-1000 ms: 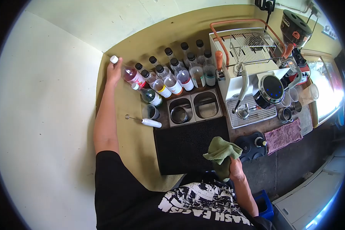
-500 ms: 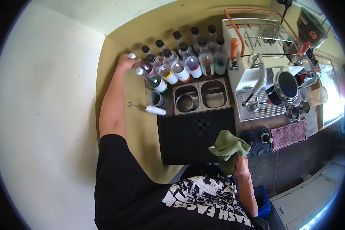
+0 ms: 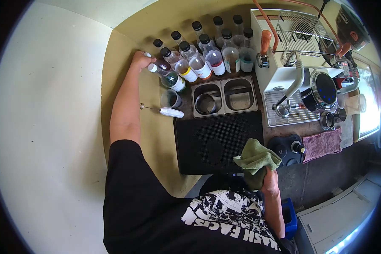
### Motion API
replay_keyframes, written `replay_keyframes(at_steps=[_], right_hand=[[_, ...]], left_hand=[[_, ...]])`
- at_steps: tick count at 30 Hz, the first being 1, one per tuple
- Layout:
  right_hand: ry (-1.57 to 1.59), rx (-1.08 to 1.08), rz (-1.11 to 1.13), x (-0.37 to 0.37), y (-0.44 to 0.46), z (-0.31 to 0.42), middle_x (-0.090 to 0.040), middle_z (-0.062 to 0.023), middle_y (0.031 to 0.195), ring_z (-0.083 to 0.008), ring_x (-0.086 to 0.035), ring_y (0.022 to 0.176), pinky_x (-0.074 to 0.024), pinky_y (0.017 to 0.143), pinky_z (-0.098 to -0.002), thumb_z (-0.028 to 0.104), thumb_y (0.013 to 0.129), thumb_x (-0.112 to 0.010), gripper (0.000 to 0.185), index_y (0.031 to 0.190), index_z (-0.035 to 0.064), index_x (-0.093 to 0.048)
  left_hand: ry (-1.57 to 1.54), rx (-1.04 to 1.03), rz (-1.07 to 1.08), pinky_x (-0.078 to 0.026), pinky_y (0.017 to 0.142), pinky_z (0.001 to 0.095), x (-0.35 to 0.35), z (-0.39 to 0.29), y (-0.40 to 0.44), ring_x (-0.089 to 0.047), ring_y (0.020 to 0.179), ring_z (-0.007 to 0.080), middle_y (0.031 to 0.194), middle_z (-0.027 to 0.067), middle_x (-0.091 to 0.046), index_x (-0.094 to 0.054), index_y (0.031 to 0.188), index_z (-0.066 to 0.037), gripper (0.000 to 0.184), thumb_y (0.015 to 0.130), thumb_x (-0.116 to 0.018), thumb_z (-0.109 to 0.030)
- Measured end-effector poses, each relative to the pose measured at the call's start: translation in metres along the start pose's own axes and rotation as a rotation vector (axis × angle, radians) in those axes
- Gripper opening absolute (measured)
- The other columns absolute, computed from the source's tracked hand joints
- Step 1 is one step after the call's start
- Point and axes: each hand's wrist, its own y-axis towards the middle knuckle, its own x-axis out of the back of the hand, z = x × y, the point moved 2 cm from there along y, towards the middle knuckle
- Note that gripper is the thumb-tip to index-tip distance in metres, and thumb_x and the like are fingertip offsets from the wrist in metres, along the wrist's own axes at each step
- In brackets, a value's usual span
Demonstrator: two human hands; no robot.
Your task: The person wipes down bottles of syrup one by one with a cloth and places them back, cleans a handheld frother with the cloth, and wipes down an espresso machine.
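Note:
At the upper left, my left hand (image 3: 142, 60) is closed round the neck of a bottle with a white cap and dark red contents (image 3: 162, 64), which stands at the end of the bottle group. A green bottle with a white cap (image 3: 169, 79) is just in front of it. Several black-capped bottles (image 3: 196, 63) stand to the right, along the wall. My right hand (image 3: 270, 180), low and right of centre, grips a green cloth (image 3: 257, 156) that hangs over the front edge of the black mat (image 3: 218, 144).
Behind the mat are two metal bins (image 3: 220, 113) holding a metal ring. A clear cup (image 3: 172, 99) and a white frother (image 3: 171, 112) sit left of them. To the right are an espresso machine (image 3: 266, 80), a tamping mat (image 3: 279, 146) and a pink cloth (image 3: 323, 145).
My left hand has moved right with the red bottle, which now stands closer to the black-capped bottles and behind the green bottle. My right hand still holds the cloth. The view has shifted.

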Motion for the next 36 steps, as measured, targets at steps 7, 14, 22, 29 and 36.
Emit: replay_keyframes(at_steps=[7, 14, 22, 29, 36], right_hand=[[0.002, -0.03, 0.018, 0.003, 0.001, -0.007, -0.056, -0.0138, 0.122, -0.0248, -0.058, 0.108, -0.0488, 0.093, -0.0402, 0.03, 0.096, -0.05, 0.044, 0.129, 0.0009, -0.045], [0.035, -0.055, 0.096, -0.001, 0.01, -0.009, -0.056, -0.0141, 0.123, -0.0257, -0.058, 0.109, -0.0484, 0.094, -0.0409, 0.032, 0.096, -0.051, 0.046, 0.13, 0.0011, -0.044], [-0.007, -0.124, 0.232, -0.03, 0.031, -0.01, -0.056, -0.0137, 0.122, -0.0243, -0.059, 0.108, -0.0483, 0.094, -0.0391, 0.038, 0.096, -0.049, 0.049, 0.129, 0.0022, -0.045], [-0.059, -0.134, 0.321, -0.046, 0.028, -0.01, -0.058, -0.0131, 0.12, -0.0237, -0.059, 0.108, -0.048, 0.094, -0.0389, 0.035, 0.096, -0.05, 0.047, 0.129, 0.0029, -0.046], [-0.085, -0.093, 0.277, -0.037, 0.015, -0.012, -0.055, -0.0128, 0.124, -0.0234, -0.056, 0.112, -0.046, 0.096, -0.0391, 0.032, 0.098, -0.046, 0.044, 0.131, 0.0033, -0.044]], left_hand=[[-0.055, 0.171, 0.189, -0.053, 0.077, 0.0446, 0.004, -0.007, -0.001, -0.065, 0.09, 0.026, 0.098, 0.0128, -0.066, -0.059, 0.11, -0.001, 0.042, 0.073, -0.076, -0.008], [-0.047, -0.141, -0.105, -0.05, 0.086, 0.0369, 0.079, -0.054, -0.064, -0.063, 0.09, 0.0199, 0.094, 0.0092, -0.066, -0.051, 0.128, -0.001, 0.049, 0.087, -0.064, -0.023], [-0.594, 0.029, -0.422, -0.049, 0.084, 0.0265, 0.026, -0.009, -0.306, -0.063, 0.09, 0.0133, 0.094, 0.0094, -0.066, -0.061, 0.103, 0.006, 0.027, 0.092, -0.06, -0.018], [-0.447, 0.029, -0.525, -0.051, 0.085, 0.0349, -0.059, 0.019, -0.297, -0.06, 0.107, 0.0205, 0.122, 0.021, -0.057, -0.054, 0.123, 0.006, 0.049, 0.086, -0.069, -0.022], [-0.638, -0.095, -0.627, -0.051, 0.08, 0.03, -0.068, 0.035, -0.26, -0.067, 0.086, 0.0193, 0.094, 0.0162, -0.07, -0.067, 0.104, 0.007, 0.027, 0.088, -0.066, -0.015]])
